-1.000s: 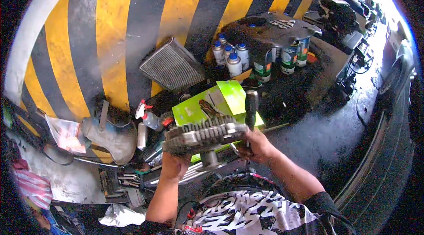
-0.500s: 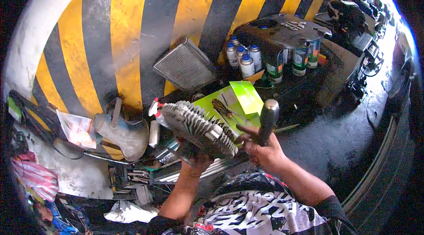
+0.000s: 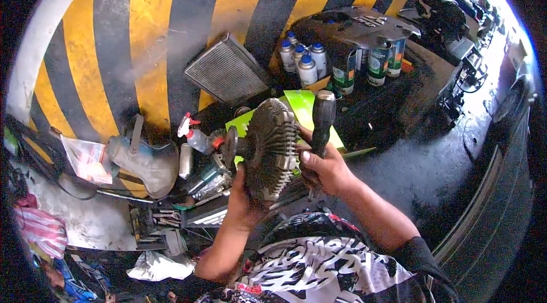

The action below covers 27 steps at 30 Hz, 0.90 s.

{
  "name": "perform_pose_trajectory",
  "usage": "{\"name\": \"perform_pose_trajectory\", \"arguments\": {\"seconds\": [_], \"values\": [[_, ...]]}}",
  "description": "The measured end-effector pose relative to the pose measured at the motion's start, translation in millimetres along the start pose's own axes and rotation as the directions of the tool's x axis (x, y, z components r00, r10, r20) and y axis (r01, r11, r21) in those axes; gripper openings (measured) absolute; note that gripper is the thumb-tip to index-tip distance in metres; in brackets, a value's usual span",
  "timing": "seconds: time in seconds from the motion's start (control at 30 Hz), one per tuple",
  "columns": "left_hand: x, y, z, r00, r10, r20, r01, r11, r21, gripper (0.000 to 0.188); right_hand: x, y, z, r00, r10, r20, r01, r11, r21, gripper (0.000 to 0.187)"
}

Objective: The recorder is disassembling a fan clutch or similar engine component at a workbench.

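Note:
A finned, round metal fan clutch (image 3: pixel 266 146) is tilted nearly on edge in front of me, its flanged hub facing left. My left hand (image 3: pixel 245 203) is closed around its lower left side and bears it from below. In my right hand (image 3: pixel 330 171) is a screwdriver (image 3: pixel 323 118) with a black handle and metal end cap. Its handle points up, and its shank runs down below the fist. The fingers of that hand also rest against the clutch's right edge, some hidden behind it. Bright green card (image 3: pixel 301 103) lies beyond the clutch, partly covered by it.
A radiator-like core (image 3: pixel 228 69) leans against the striped wall. Several blue-capped cans (image 3: pixel 307 69) and green cans (image 3: pixel 377 65) stand at the back. To the left are a spray bottle (image 3: pixel 196 139), a silver can (image 3: pixel 186 160), a welding mask (image 3: pixel 154 166) and tools (image 3: pixel 166 217).
The fan clutch has turned from lying slanted to nearly on edge, its hub flange now showing at left. My right hand has moved left with the screwdriver, onto the clutch's edge.

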<state>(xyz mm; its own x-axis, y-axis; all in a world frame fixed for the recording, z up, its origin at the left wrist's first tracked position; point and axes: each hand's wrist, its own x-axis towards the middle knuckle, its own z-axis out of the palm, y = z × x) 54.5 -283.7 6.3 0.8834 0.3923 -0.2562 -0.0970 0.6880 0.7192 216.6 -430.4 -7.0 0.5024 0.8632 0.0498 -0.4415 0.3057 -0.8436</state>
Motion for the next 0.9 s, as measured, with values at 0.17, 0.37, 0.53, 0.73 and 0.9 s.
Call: {"name": "perform_pose_trajectory", "arguments": {"seconds": [0.17, 0.37, 0.53, 0.73, 0.9], "values": [[-6, 11, 2, 0.994, 0.089, -0.070, -0.087, 0.996, 0.028, 0.058, -1, -3, 15, 0.989, 0.064, -0.135, -0.057, 0.997, 0.048, 0.069], [-5, 16, 22, 0.975, 0.133, -0.179, -0.122, 0.990, 0.075, 0.060, 8, 1, 19, 0.958, 0.114, -0.263, -0.037, 0.959, 0.280, 0.054], [-16, 29, 24, 0.984, 0.109, -0.138, -0.093, 0.989, 0.119, 0.060, 13, -6, 32, 0.952, 0.093, -0.292, -0.004, 0.956, 0.293, 0.051], [-25, 31, 31, 0.974, 0.209, -0.085, -0.200, 0.974, 0.104, 0.056, 17, -18, 29, 0.950, 0.240, -0.198, -0.116, 0.865, 0.489, 0.055], [-27, 30, 28, 0.981, 0.191, 0.035, -0.193, 0.977, 0.085, 0.056, 25, -6, 13, 0.953, 0.230, -0.195, -0.107, 0.863, 0.494, 0.056]]}}
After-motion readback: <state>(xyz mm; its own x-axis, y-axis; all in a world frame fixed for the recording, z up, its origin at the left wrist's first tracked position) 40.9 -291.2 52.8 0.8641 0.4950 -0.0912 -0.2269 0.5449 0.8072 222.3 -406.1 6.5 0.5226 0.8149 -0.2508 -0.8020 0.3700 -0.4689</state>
